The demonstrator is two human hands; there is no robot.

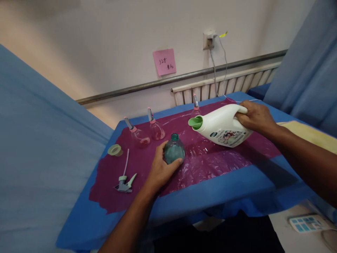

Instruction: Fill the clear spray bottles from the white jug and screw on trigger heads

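Note:
My left hand [161,167] wraps around a small green-tinted bottle [173,149] that stands upright with its neck open on the magenta plastic sheet [210,161]. My right hand [255,116] grips the handle of a white detergent jug [223,125]. The jug is tipped on its side in the air, its green spout pointing left, a little above and right of the bottle's mouth. No liquid is visibly flowing.
A loose trigger sprayer head [125,182] with its tube and a green cap [114,150] lie at the left. Three pink-collared spray bottles [156,127] stand at the back. The blue-covered table [223,196] meets a wall with a radiator [226,84]. Blue curtains hang on both sides.

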